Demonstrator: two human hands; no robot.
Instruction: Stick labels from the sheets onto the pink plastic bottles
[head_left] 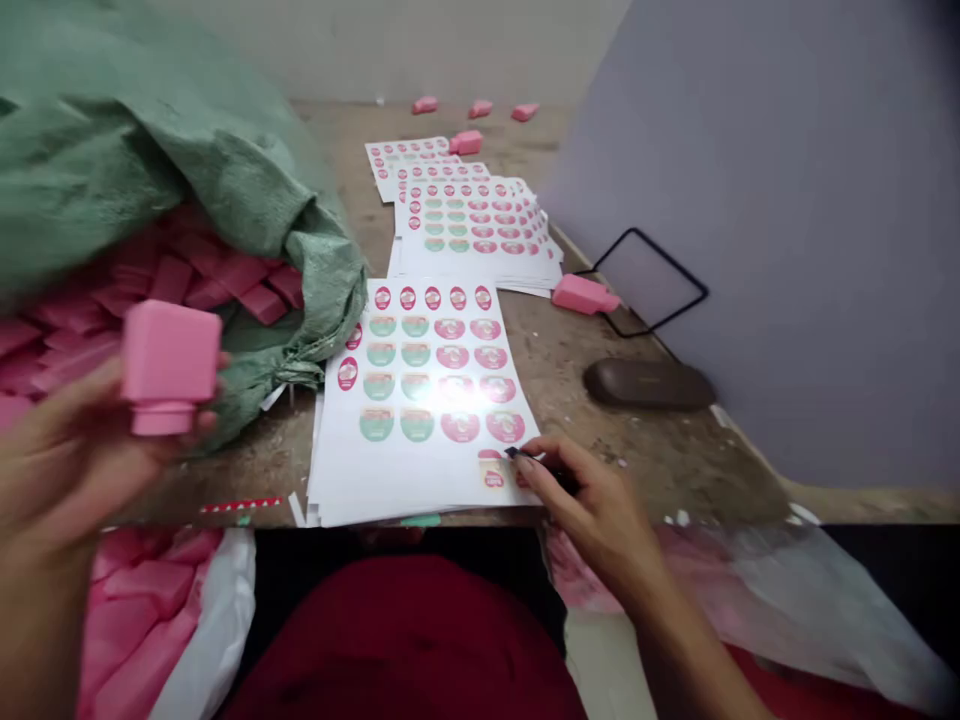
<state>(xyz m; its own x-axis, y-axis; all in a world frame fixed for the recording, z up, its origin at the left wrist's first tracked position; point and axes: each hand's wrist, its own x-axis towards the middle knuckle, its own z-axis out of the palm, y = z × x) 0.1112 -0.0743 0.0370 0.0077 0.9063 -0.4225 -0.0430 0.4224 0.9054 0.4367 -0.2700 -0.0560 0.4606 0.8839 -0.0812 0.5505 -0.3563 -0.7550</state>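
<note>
My left hand (97, 450) holds a pink bottle (171, 355) with its neck pointing down, raised in front of the green sack. At the lower right corner of the top sticker sheet (420, 470), my right hand (574, 485) is closed around a thin dark tool (551, 470). The tool's tip meets the sheet beside a small pink and cream sticker (492, 470). Rows of green and pink labels cover the sheet, and other sheets lie under it.
The green sack (330, 270) full of pink bottles stands at left. Beyond are more sticker sheets (465, 262) and loose bottles (585, 294). A brown case (649, 384) and a black wire frame (667, 255) are at right. A white bag (225, 610) of bottles is below the table edge.
</note>
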